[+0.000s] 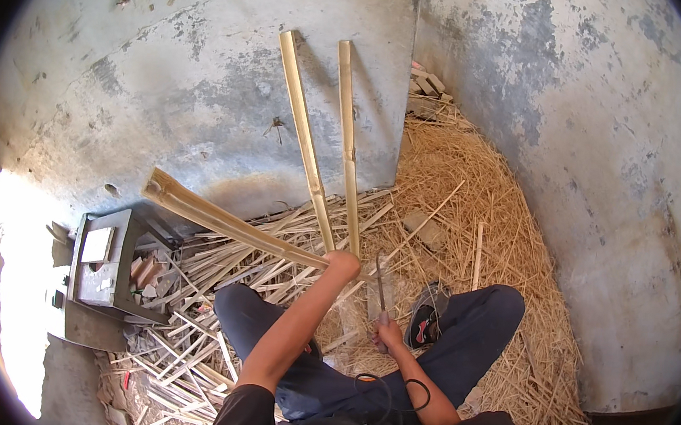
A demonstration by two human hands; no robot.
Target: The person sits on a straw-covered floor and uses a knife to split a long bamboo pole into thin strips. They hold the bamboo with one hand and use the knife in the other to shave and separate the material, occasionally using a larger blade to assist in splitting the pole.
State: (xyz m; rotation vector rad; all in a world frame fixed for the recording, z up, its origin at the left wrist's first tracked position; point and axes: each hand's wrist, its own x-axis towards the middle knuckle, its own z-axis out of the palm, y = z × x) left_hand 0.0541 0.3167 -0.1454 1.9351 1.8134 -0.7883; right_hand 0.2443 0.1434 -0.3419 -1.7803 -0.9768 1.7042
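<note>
Gripping a long split bamboo strip (226,220) in the left hand (342,265), clenched close to the strip's right end; fingers mostly hidden from this view. Slanting from there toward the far left, with the far end up before the grey wall (206,79). Grasping a thin curved knife (381,285) in the right hand (386,335), fist around the handle, blade pointing away to the far side. Just beside the held strip's right end; cannot tell whether touching.

Beyond the left hand, leaning on the far wall: two more bamboo strips (306,139), upright but tilted, nearer together at the foot than at the top.

On the left floor, lying crisscross: a heap of narrow slats (194,362). Farther left: a dark box (117,270) with broken brick pieces (144,276) inside. Spread over the right side, up to the peeling right wall (605,155): straw-like shavings (482,168). In the far corner: stacked bricks (429,83). Close by the right hand: a dark shoe (426,317) with red marks, below a bent knee in navy trousers (481,322). Looped over the right forearm: a black cable (426,394).
</note>
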